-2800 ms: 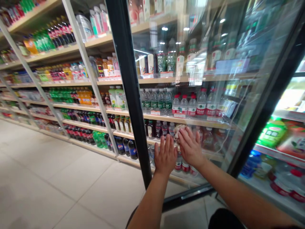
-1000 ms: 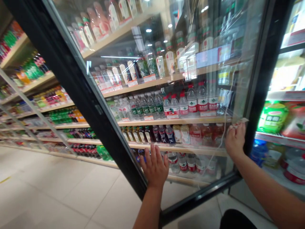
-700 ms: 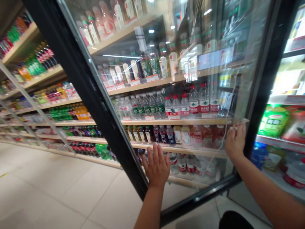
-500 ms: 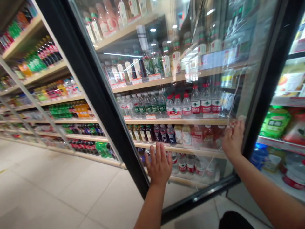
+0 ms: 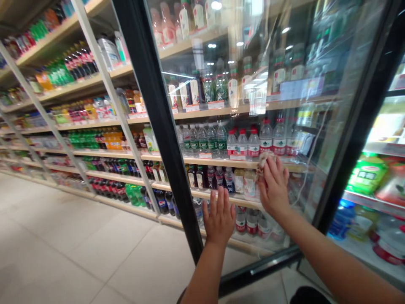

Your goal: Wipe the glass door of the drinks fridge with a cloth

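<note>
A black-framed glass door (image 5: 303, 190) stands swung open in front of me, with bottles visible through its pane. My left hand (image 5: 219, 217) lies flat on the lower left of the glass, fingers stretched out and nothing in it. Farther right, my right hand (image 5: 274, 185) presses a crumpled pale cloth (image 5: 265, 158) against the pane. Most of the cloth is hidden under the fingers.
Shelves of bottled drinks (image 5: 110, 139) run along the left, over a tiled floor (image 5: 76, 249). Right of the door frame (image 5: 357, 126), lit cooler shelves hold a green pack (image 5: 367, 171) and other packages. A white cord (image 5: 308, 169) hangs near the pane's right side.
My right hand has moved left across the glass with the cloth, away from the right frame. My left hand stays flat on the pane. The view has shifted a little left.
</note>
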{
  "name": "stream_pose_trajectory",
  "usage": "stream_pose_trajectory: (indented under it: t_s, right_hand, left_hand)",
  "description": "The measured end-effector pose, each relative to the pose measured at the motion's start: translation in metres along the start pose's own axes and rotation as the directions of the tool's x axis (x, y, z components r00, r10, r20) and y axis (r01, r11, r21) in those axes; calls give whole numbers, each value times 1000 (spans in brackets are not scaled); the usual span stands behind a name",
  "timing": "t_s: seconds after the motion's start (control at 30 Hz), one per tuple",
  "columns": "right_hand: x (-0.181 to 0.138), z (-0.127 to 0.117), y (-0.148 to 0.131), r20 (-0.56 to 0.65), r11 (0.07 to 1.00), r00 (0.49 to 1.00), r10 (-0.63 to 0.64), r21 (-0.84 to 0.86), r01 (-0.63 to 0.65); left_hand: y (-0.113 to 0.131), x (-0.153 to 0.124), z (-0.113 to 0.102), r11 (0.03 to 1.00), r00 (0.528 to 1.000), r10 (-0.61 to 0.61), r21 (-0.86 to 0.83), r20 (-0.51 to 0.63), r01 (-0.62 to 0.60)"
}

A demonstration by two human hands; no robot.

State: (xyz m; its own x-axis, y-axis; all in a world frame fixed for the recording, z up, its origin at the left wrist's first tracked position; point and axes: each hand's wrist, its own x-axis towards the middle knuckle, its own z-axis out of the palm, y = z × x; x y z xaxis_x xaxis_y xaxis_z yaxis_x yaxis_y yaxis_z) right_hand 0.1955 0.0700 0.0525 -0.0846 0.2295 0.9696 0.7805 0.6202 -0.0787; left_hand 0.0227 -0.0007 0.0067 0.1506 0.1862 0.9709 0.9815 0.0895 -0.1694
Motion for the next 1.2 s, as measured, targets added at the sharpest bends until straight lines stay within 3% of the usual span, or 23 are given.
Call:
stream_pose_trajectory:
  t_s: [0.1,0.3,0.5,0.7,0.93,1.1,1.2]
  right_hand:
    - [11,0,-15,-1,998,998,-65,0,65]
    - [-34,6,-32,76,953,950,-303,34,301]
    - [1,-3,-35,38,976,976,-215,-15,216]
    - [-30,4,-36,113,951,945,-307,55,303]
    - [1,-2,-36,81,967,964,-254,31,253]
    - [-53,6,-25,102,939,934,-343,69,337]
    - [-68,3,-17,157,910,898,-412,113,398]
  left_hand:
    - [0,-1,0,1000,1000,-5,-5,-7,4]
    - [1,-2,2,1000,1000,-15,-24,-2,15]
    - [2,-2,1,999,1000,-24,-26,-3,24]
    - [2,-4,2,998,1000,-30,-49,3,30]
    - [0,-3,2,1000,1000,-12,-11,-7,12]
    - [-1,0,1,1000,1000,13,-17,6,-13]
    - [-1,4,-13,994,999,-30,-107,23,32]
